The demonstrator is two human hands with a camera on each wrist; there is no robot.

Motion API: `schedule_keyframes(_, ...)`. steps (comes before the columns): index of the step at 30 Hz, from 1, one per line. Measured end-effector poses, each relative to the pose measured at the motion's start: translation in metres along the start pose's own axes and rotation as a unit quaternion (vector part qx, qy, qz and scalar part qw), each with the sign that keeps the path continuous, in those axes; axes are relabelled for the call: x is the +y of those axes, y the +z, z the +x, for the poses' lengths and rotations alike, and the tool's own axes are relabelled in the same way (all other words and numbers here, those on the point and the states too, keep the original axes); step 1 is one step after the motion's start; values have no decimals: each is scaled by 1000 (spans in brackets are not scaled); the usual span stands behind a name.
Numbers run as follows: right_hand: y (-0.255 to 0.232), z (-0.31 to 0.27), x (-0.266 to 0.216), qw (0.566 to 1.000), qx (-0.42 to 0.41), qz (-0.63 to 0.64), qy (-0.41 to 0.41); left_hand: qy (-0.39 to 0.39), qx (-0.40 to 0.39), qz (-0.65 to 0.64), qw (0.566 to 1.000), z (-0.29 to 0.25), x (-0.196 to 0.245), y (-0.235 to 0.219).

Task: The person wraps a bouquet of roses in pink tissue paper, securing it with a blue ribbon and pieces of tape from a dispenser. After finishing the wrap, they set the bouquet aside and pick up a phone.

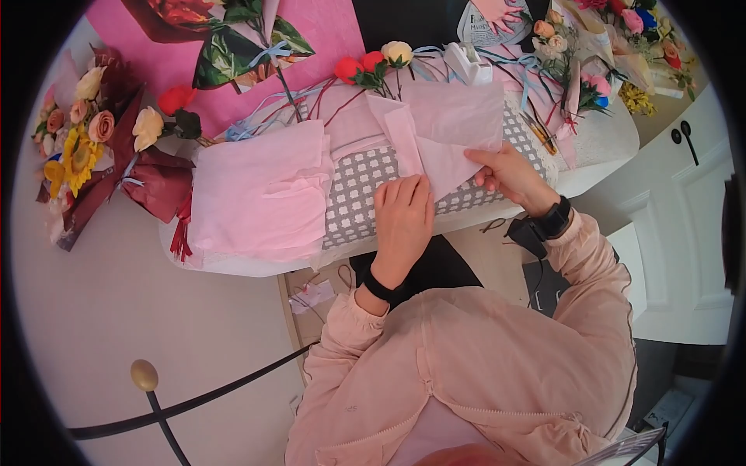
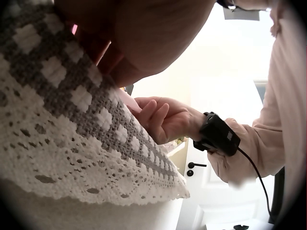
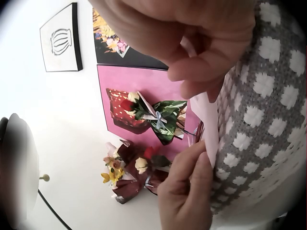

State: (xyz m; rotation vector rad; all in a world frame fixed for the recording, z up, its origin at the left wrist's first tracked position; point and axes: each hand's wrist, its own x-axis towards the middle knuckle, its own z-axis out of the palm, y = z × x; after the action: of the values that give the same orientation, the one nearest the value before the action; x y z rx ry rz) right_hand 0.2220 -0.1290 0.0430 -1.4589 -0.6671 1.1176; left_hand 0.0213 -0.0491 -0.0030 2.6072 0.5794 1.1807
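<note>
A translucent pink sheet of wrapping paper (image 1: 458, 128) lies in front of the person, with a narrow folded strip along its left side. At the bottom of that fold, the left hand (image 1: 406, 217) pinches the paper between thumb and fingers; the right wrist view shows this left hand (image 3: 187, 189) at the paper's edge. The right hand (image 1: 511, 179) pinches the sheet's right corner with thumb and forefinger. In the left wrist view the other fingers of the right hand (image 2: 168, 117) are loosely bent. A stack of pink paper (image 1: 260, 186) lies left of the hands.
A grey and white crocheted cloth (image 1: 353, 194) with a lace edge covers the table. Red and cream artificial roses (image 1: 348, 70) and ribbons lie along the back. A wrapped bouquet (image 1: 101, 132) stands at left, more bouquets (image 1: 559, 54) at right. A white device (image 1: 468, 64) sits behind the sheet.
</note>
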Motion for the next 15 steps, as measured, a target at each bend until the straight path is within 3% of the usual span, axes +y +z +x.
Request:
schedule_keyframes(7,-8,-8,1,993,0,105,47,3,11,11,1000,1,0,0)
schedule_keyframes(10,-15,-7,-1,990,-40,128,52,7,10,20,1000,2,2,-1)
schedule_keyframes(15,-25,-2,3,989,-36,133,45,9,1,43,999,3,4,-1)
